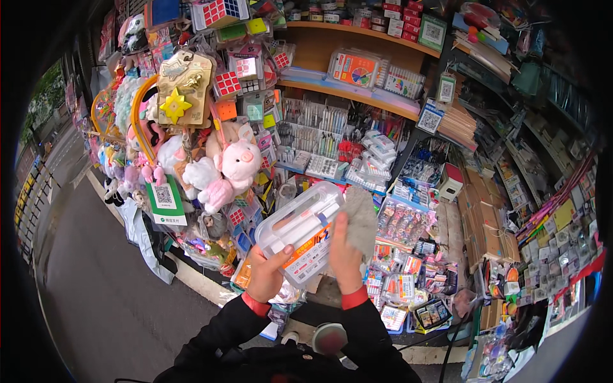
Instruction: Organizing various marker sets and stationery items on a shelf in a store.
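A clear plastic box [293,225] with a lid, white pieces inside and an orange printed label is tilted up before me. My left hand [265,276] grips its lower left corner, thumb over the front. My right hand [346,262] holds a grey cloth [360,214] at the box's right side. One finger of that hand points up along the box's edge, while its other fingers are partly hidden by the cloth. Whether the cloth touches the box, I cannot tell.
Plush toys [239,160] and packaged puzzle cubes [227,85] hang at the left. Pens [316,119] fill a rack below a wooden shelf [349,91]. Packaged goods [400,285] lie low on the right, near folded cardboard [483,215]. A round stool [329,339] stands close to me.
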{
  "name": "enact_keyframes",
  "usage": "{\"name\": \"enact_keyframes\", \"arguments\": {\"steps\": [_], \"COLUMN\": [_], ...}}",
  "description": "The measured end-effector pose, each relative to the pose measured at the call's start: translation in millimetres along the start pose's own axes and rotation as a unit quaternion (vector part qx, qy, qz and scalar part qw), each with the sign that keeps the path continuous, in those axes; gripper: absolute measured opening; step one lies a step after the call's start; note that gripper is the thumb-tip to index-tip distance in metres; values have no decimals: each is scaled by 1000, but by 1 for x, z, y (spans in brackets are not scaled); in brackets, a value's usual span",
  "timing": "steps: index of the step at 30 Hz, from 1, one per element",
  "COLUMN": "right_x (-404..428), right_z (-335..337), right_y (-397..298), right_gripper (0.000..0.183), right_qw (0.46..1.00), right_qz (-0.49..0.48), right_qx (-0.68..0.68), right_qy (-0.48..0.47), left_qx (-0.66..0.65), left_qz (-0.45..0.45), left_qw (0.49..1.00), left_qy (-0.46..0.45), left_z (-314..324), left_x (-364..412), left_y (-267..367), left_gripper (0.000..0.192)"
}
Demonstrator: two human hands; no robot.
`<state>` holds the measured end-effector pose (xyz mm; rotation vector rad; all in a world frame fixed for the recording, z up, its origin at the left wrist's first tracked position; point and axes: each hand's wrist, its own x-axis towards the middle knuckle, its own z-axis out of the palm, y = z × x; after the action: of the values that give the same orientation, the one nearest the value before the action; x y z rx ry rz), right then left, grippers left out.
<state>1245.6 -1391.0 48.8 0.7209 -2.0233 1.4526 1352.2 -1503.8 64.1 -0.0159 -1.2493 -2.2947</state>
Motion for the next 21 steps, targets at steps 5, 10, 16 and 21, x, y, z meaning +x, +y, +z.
{"name": "enact_keyframes", "arguments": {"steps": [5,10,16,21], "right_x": [17,11,19,-23], "right_z": [1,3,7,43], "right_y": [32,34,1,13], "right_gripper": [46,53,63,66], "right_qw": [838,678,694,794], "right_qz": [362,387,351,364], "right_qx": [408,618,605,474], "right_qy": [-34,94,171,113], "left_qx": [23,23,-6,121], "left_qz": [-16,32,60,64], "left_qw": [1000,999,998,990], "left_qy": [-6,2,-4,-43], "left_z": [-14,7,32,59], "left_x": [8,14,44,88], "left_y": [11,-12,-29,-59], "left_gripper": [52,48,63,56]}}
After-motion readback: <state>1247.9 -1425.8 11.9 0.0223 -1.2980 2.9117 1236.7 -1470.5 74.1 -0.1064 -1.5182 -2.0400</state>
